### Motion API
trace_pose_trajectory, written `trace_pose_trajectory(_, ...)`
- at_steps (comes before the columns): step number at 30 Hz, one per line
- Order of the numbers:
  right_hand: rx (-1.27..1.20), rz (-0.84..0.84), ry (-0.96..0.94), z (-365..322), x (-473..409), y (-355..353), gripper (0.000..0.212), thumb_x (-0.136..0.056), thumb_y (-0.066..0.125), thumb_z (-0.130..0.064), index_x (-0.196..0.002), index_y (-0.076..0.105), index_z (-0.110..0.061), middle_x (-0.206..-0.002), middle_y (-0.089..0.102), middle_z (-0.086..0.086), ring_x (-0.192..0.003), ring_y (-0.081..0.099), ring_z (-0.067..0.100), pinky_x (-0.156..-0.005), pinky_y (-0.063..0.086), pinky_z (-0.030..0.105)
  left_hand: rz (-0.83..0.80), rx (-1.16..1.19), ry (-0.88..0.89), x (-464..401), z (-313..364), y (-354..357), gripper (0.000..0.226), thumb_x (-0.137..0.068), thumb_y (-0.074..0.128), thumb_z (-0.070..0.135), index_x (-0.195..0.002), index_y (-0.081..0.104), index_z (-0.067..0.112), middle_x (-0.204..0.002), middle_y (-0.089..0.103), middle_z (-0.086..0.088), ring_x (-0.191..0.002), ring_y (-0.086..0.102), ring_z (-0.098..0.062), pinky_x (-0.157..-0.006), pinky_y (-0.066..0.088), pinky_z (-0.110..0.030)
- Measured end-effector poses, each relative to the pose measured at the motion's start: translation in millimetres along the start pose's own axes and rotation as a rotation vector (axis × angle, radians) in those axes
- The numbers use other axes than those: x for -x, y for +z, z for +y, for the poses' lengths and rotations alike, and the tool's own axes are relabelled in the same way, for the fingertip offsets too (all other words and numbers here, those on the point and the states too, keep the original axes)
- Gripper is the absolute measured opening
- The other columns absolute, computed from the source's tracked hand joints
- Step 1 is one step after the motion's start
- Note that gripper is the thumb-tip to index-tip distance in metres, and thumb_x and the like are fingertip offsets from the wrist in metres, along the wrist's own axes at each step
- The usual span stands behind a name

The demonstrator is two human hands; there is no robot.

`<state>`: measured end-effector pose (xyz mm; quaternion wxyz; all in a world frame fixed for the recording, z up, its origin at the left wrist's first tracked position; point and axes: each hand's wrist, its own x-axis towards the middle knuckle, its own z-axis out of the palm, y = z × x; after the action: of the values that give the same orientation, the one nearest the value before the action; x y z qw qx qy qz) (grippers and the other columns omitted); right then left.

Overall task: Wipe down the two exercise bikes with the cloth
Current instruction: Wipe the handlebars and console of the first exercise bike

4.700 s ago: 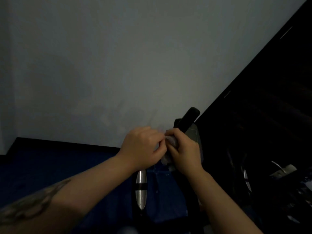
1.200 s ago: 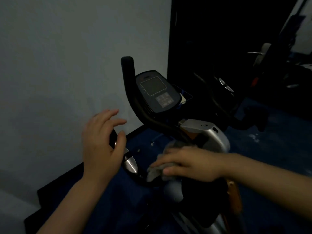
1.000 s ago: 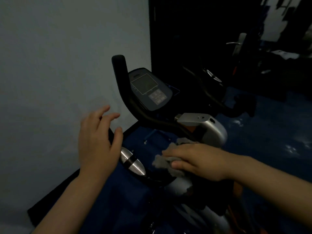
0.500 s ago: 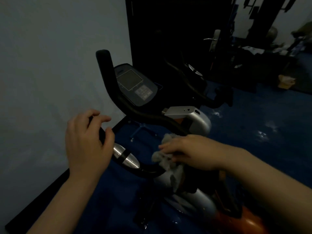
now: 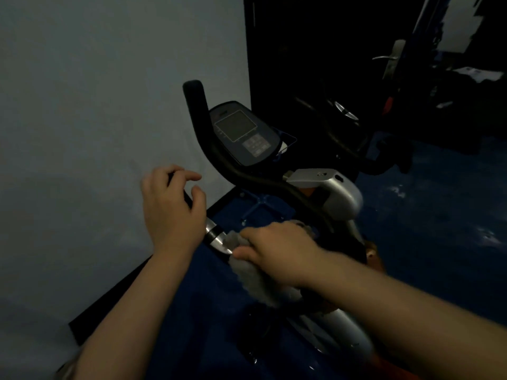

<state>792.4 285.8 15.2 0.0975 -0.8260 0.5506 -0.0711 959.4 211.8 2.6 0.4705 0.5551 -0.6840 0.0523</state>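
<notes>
The near exercise bike has a grey console [image 5: 241, 133], black curved handlebars [image 5: 263, 182] and a silver post housing [image 5: 329, 190]. My right hand [image 5: 277, 250] presses a grey cloth [image 5: 255, 275] onto the left handlebar, just beside its chrome sensor band [image 5: 216, 237]. My left hand [image 5: 172, 209] rests over the same handlebar's grip with fingers loosely curled, not closed round it. A second exercise bike [image 5: 348, 127] stands dark behind, to the right.
A pale wall [image 5: 96, 119] runs close on the left with a black skirting board [image 5: 115, 294]. The floor is blue [image 5: 439, 229]. A dark door with a metal lever handle [image 5: 389, 57] and dim clutter lie at the back right.
My right hand has slid the cloth left along the handlebar up to the chrome band. The left hand stays over the grip. My view has swung slightly left.
</notes>
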Motion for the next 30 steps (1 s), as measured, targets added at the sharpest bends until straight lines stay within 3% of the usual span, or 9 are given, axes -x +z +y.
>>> trace_pose_trajectory(2,0.026,0.133,0.094,-17,12,15,0.034,-0.093,0.049,-0.048,-0.103,0.055,-0.017,-0.098,0.067,0.006,-0.088,0.062,0.025,-0.065,0.036,0.032,-0.010,0.001,0.014,0,-3,0,0.017,-0.084,0.057,0.014,-0.098,0.067,0.015,-0.106,0.054,-0.004,-0.105,0.042,-0.019,-0.080,0.028,-0.016)
trace_pose_trajectory(4,0.103,0.303,0.141,-27,27,27,0.026,-0.077,0.070,-0.046,-0.083,0.061,-0.023,-0.075,0.065,-0.003,-0.067,0.061,0.015,-0.066,0.043,0.027,-0.028,0.016,0.013,1,-5,-2,0.017,-0.084,0.058,0.014,-0.099,0.067,0.016,-0.108,0.054,-0.003,-0.106,0.041,-0.018,-0.081,0.030,-0.018)
trace_pose_trajectory(6,0.063,0.453,0.245,-36,26,34,0.020,-0.083,0.062,-0.041,-0.074,0.058,-0.024,-0.061,0.059,-0.007,-0.056,0.056,0.012,-0.065,0.043,0.026,-0.050,0.049,0.004,1,-4,-6,0.017,-0.084,0.059,0.014,-0.099,0.067,0.017,-0.110,0.055,-0.001,-0.106,0.041,-0.013,-0.081,0.031,-0.020)
trace_pose_trajectory(11,-0.304,0.366,0.449,-57,-36,40,0.032,-0.103,0.024,-0.039,-0.108,0.048,-0.019,-0.092,0.067,0.002,-0.079,0.062,0.021,-0.067,0.040,0.032,-0.168,0.303,-0.044,-4,-10,-28,0.033,-0.093,0.040,0.024,-0.118,0.061,0.023,-0.110,0.059,0.014,-0.100,0.048,0.003,-0.080,0.033,-0.006)
trace_pose_trajectory(16,-0.424,0.535,0.284,-58,-5,51,0.029,-0.100,0.031,-0.039,-0.127,0.040,-0.043,-0.106,0.063,-0.016,-0.087,0.061,0.008,-0.073,0.048,0.029,-0.291,0.705,-0.167,-11,-29,-48,0.039,-0.094,0.037,0.020,-0.123,0.062,0.016,-0.123,0.063,0.012,-0.116,0.054,0.003,-0.095,0.039,-0.006)
trace_pose_trajectory(21,-0.388,0.487,0.492,-80,-57,36,0.032,-0.100,0.020,-0.044,-0.115,0.046,-0.031,-0.102,0.064,-0.008,-0.084,0.062,0.017,-0.064,0.042,0.031,-0.363,0.884,-0.197,-11,-41,-48,0.042,-0.097,0.032,0.024,-0.128,0.059,0.016,-0.129,0.062,0.015,-0.124,0.051,-0.001,-0.103,0.037,-0.012)
trace_pose_trajectory(25,-0.458,0.638,0.376,-106,-94,25,0.032,-0.102,0.029,-0.033,-0.133,0.035,-0.033,-0.121,0.055,-0.007,-0.097,0.058,0.015,-0.069,0.038,0.030,-0.363,0.959,-0.239,-3,-40,-46,0.046,-0.098,0.028,0.034,-0.136,0.050,0.020,-0.137,0.055,0.016,-0.129,0.046,0.000,-0.106,0.035,-0.013)
trace_pose_trajectory(28,-0.288,0.556,0.239,-91,-63,41,0.052,-0.101,0.035,-0.036,-0.147,0.011,-0.043,-0.129,0.051,-0.012,-0.100,0.056,0.014,-0.072,0.046,0.032,-0.379,0.967,-0.271,3,-45,-44,0.052,-0.096,0.029,0.050,-0.140,0.046,0.027,-0.139,0.050,0.024,-0.131,0.043,0.004,-0.107,0.033,-0.011)
trace_pose_trajectory(30,-0.340,0.482,0.311,-77,-51,43,0.042,-0.101,0.030,-0.042,-0.140,0.019,-0.050,-0.120,0.058,-0.012,-0.095,0.060,0.016,-0.071,0.049,0.034,-0.396,0.966,-0.270,5,-48,-45,0.059,-0.091,0.030,0.058,-0.140,0.045,0.029,-0.140,0.049,0.025,-0.131,0.042,0.005,-0.108,0.033,-0.011)
